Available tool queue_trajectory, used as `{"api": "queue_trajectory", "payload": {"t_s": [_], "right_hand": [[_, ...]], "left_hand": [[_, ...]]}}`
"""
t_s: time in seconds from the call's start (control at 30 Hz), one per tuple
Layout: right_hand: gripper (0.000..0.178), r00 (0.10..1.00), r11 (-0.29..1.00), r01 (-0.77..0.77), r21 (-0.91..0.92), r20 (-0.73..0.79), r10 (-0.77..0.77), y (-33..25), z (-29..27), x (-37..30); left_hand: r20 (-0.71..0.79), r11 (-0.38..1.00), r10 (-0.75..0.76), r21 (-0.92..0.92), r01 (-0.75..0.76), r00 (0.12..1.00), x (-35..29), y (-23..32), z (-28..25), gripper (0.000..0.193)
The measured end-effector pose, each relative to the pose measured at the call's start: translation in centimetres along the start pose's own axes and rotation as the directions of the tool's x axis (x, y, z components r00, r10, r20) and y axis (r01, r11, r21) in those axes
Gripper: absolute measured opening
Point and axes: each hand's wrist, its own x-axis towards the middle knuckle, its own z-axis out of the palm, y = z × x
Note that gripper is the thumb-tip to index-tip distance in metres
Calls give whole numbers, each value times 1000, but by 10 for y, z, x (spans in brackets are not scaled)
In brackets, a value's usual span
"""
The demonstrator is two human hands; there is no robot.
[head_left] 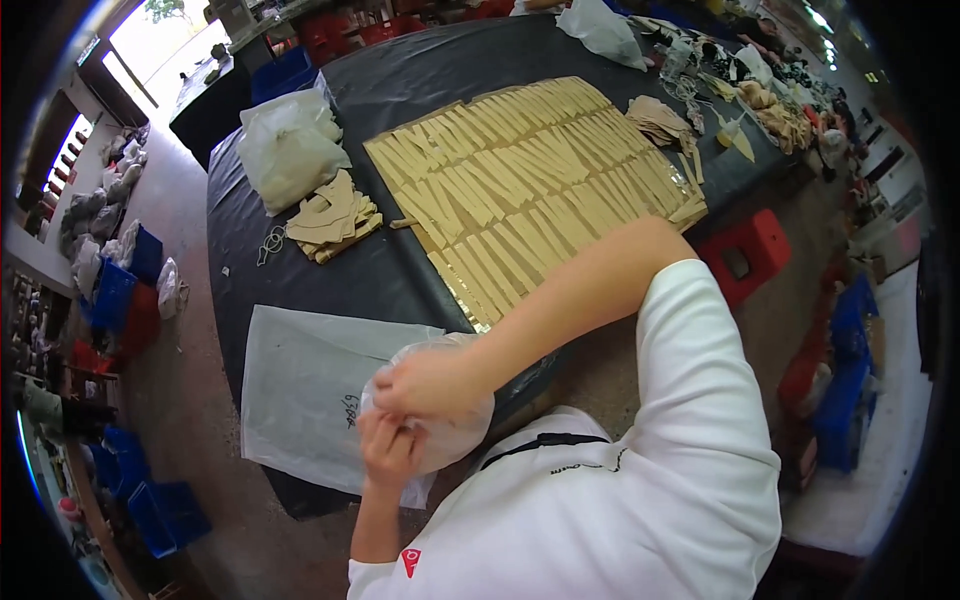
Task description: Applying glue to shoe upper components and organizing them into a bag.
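Observation:
Both hands are together at the near edge of the table, closed on a crumpled translucent plastic bag. My right hand reaches across from the right, its fingers pinched on the plastic. Just below it, my left hand has its fingers curled against the same bag. What the bag holds, if anything, I cannot make out. Under and beside the hands lies a larger flat whitish plastic bag with handwriting on it. Beyond them, a board carries rows of many narrow tan strips.
On the dark-covered table, cut tan pieces are stacked beside a full white plastic bag. Another tan stack and a heap of scraps lie farther right. A red stool stands at right; blue crates are at left.

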Motion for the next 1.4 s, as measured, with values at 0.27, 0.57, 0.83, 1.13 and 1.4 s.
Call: {"api": "queue_trajectory", "payload": {"t_s": [0.27, 0.57, 0.83, 1.13, 1.4], "right_hand": [[18, 658, 796, -400, 455, 747, -97, 40, -12, 26], [13, 903, 598, -326, 732, 428, -31, 51, -5, 20], [13, 970, 771, -216, 599, 223, 98, 88, 4, 6], [21, 948, 791, -316, 524, 136, 289, 73, 29, -26], [89, 883, 777, -361, 515, -79, 463, 1, 61, -87]], "left_hand": [[350, 880, 451, -18, -476, 821, 18, -2, -20, 6], [341, 771, -183, -533, 350, 922, 5, -14, -49, 17], [305, 905, -283, -230, 358, 909, -22, -16, -53, 18], [192, 761, -548, -290, 580, 814, -68, -6, -34, 21], [324, -22, -888, -738, 674, 326, -81, 29, -31, 27]]}}
